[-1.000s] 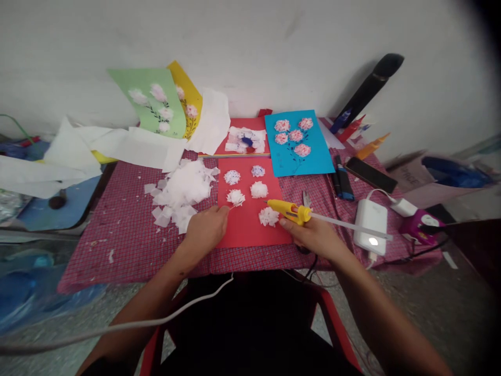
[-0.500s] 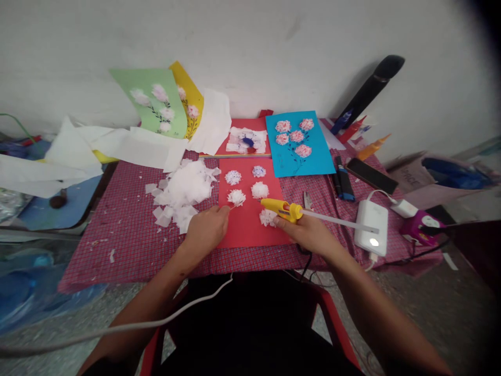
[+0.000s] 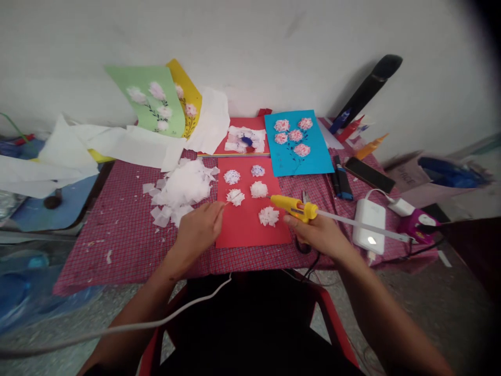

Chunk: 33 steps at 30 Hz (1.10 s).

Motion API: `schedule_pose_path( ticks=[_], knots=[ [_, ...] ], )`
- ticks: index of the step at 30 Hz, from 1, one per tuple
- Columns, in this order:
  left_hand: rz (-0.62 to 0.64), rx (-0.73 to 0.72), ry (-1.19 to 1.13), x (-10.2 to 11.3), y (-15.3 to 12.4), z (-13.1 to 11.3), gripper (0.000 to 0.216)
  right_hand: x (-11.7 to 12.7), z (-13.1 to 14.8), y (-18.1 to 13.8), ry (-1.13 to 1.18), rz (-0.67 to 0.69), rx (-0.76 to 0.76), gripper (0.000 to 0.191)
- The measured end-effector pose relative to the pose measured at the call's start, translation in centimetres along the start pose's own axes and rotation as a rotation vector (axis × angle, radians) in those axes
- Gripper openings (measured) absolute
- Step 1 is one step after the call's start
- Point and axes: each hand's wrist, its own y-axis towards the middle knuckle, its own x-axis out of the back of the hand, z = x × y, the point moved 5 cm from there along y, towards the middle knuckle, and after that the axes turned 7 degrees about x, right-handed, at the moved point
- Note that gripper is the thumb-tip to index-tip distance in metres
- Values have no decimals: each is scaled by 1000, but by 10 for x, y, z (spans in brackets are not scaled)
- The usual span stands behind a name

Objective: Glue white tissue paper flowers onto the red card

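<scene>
My right hand (image 3: pixel 313 230) is wrapped round a yellow hot glue gun (image 3: pixel 293 207), its nozzle pointing left over the red paper sheet (image 3: pixel 245 230). A long translucent glue stick (image 3: pixel 360 225) sticks out of the gun's back. My left hand (image 3: pixel 201 230) is closed in a pinch at the sheet's left edge. From its fingertips a thin stick (image 3: pixel 226 202), small and hard to make out, points to a white paper flower (image 3: pixel 235 197). Another white flower (image 3: pixel 259 189) lies left of the nozzle, and a third white flower (image 3: pixel 269 216) is below it. Two purple-speckled flowers (image 3: pixel 232 177) sit higher up.
Left of the sheet is a heap of white tissue squares (image 3: pixel 183 185). A blue flower card (image 3: pixel 301 164) leans at the back; a green card (image 3: pixel 151 94) stands behind white paper. On the right lie a phone (image 3: pixel 370 175), a white power bank (image 3: pixel 369 224) and a purple power socket (image 3: pixel 422 224).
My right hand has drawn the glue gun to the right, away from the white flowers, uncovering the lower one. My left hand stays by the left-hand white flower, with little shift.
</scene>
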Motion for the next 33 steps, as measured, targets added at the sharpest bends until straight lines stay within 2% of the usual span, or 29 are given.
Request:
schedule_pose_path(
  ticks=[2,6,9,13,18,22,27,33],
  knots=[
    [-36,32,-242,4,5,6,25,10,-9,-5,54,-31,-59,37],
    [53,80,-744,-8,19,4,21,23,-26,-17,207,-93,-97,41],
    [70,51,-853,-21,26,-7,18,28,-36,-28,271,-147,-123,40],
    [-6,-6,-791,-28,24,-15,21,35,-41,-38,351,-225,-157,39],
    [84,-63,-766,-32,14,-13,31,41,-45,-42,389,-235,-206,41],
    [73,-168,-653,-32,11,-17,26,32,-51,-50,491,-342,-138,35],
    [61,-259,-480,-37,8,-21,30,14,-61,-60,673,-437,-55,31],
    [25,-390,-299,-42,0,-26,34,21,-74,-61,733,-495,32,34]
  ],
)
